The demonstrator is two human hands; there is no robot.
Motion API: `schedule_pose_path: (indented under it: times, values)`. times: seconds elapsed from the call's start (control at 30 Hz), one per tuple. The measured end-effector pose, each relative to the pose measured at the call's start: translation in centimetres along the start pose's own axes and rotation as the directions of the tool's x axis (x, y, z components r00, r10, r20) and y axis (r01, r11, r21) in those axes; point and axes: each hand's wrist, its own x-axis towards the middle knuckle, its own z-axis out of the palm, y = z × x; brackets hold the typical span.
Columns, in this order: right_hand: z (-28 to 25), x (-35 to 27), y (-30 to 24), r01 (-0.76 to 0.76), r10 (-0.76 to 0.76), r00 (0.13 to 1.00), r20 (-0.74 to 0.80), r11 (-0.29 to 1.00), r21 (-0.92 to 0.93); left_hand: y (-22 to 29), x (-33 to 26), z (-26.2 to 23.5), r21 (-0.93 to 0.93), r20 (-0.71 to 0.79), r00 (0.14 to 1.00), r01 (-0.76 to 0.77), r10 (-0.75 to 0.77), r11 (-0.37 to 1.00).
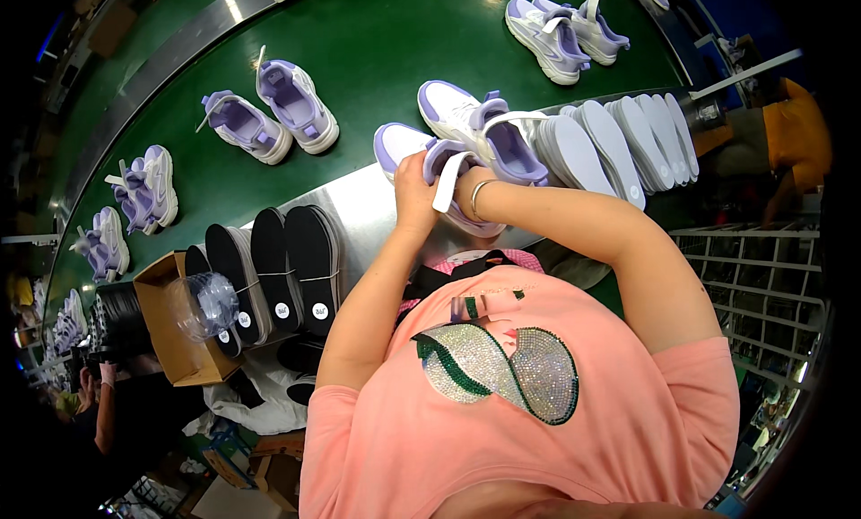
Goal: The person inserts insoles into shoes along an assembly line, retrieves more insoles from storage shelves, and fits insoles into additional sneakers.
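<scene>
A white and lilac sneaker point(398, 148) rests on the metal edge in front of my body, its white strap hanging loose. My left hand point(415, 194) is closed on its side near the opening. My right hand point(468, 189), with a bracelet at the wrist, reaches into the shoe's opening, so its fingers are hidden. Whether anything is in them I cannot see. Just beyond, touching or nearly touching it, lies a matching sneaker point(447, 109) with its toe pointing away and its strap folded out to the right.
Light grey insoles point(574, 156) stand in a row on the right. Bundled black insoles point(309, 259) line the left, beside a cardboard box point(168, 326) with clear plastic. More sneaker pairs point(296, 106) sit on the green belt point(386, 34). A wire rack point(762, 286) stands at right.
</scene>
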Motion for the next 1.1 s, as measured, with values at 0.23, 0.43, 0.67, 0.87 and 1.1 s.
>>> schedule_pose_path:
  times: [0.23, 0.43, 0.67, 0.87, 1.1]
  values:
    - [1.0, -1.4, 1.3, 0.177, -0.182, 0.967, 0.177, 0.983, 0.04, 0.0, 0.0, 0.5, -0.007, -0.004, 1.0, 0.022, -0.022, 1.0]
    - [4.4, -1.4, 2.4, 0.103, -0.129, 0.971, 0.2, 0.986, 0.133, -1.0, 0.3, 1.3, 0.073, -0.027, 0.999, -0.025, 0.027, 0.997]
    - [4.6, -2.1, 2.8, 0.122, -0.149, 0.979, 0.138, 0.975, 0.185, -0.1, 0.3, 1.1, -0.02, 0.058, 0.998, 0.018, -0.017, 1.0]
    - [2.5, -5.6, 4.3, 0.403, -0.061, 0.805, -0.59, 0.786, 0.468, -2.0, -2.4, -0.2, -0.268, 0.037, 0.997, 0.075, -0.067, 0.961]
    - [5.0, -5.3, 3.0, 0.254, -0.147, 0.911, -0.386, 0.936, 0.243, -1.4, -1.2, 0.5, -0.178, 0.033, 0.998, 0.056, -0.051, 0.982]
